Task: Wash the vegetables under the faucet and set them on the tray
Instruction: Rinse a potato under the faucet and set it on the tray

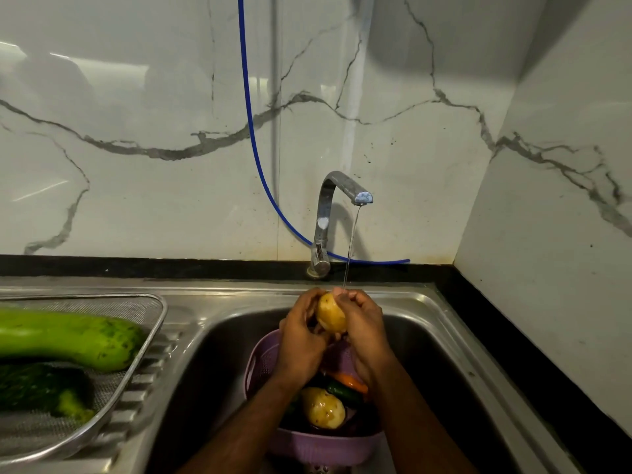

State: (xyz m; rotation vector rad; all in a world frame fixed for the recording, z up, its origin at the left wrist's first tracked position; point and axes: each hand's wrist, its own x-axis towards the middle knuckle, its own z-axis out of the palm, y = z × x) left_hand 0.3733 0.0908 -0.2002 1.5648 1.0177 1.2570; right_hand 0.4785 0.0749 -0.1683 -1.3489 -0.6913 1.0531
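A yellow potato [330, 316] is held over the sink between my left hand [302, 336] and my right hand [364, 328], both curled round it. A thin stream of water falls from the steel faucet [337, 206] onto my right fingers at the potato's top. Below my hands a purple colander [263, 362] stands in the sink with another potato [323, 408], a carrot [352, 381] and a dark green vegetable. On the left, a mesh tray [150, 323] carries a long light-green gourd [68, 338] and a dark green cucumber [41, 388].
The steel sink basin [437, 371] is flanked by a ribbed draining board [160, 367] on the left and a black counter edge [496, 330] on the right. A blue hose [251, 131] hangs down the marble wall behind the faucet.
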